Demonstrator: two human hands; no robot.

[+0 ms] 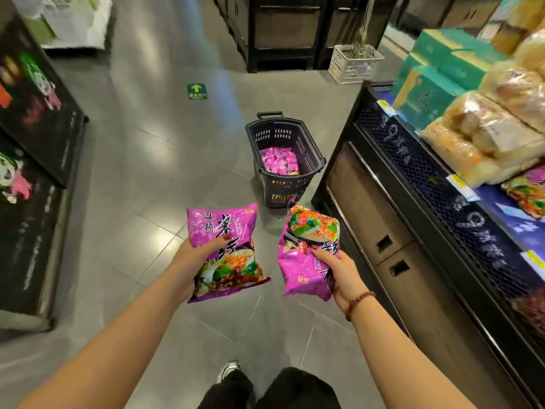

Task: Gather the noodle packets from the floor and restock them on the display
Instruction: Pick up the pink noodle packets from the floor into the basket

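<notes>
My left hand (194, 261) grips a purple noodle packet (227, 231) from its left side, picture end toward me. My right hand (339, 273) holds a second purple noodle packet (303, 261), turned the other way, picture end away from me. Both packets hang above the grey floor in front of me. Ahead on the floor stands a dark basket (306, 149) with several more purple packets (280, 160) inside. The display (460, 202) runs along my right, and one purple packet (528, 193) lies on its shelf.
The display shelf also holds bagged bread (483, 134) and teal boxes (436, 84). A white crate (354, 63) sits on the floor beyond it, by a dark cabinet (280, 31). Black display stands (32, 128) line the left side. My shoe (228, 369) is below.
</notes>
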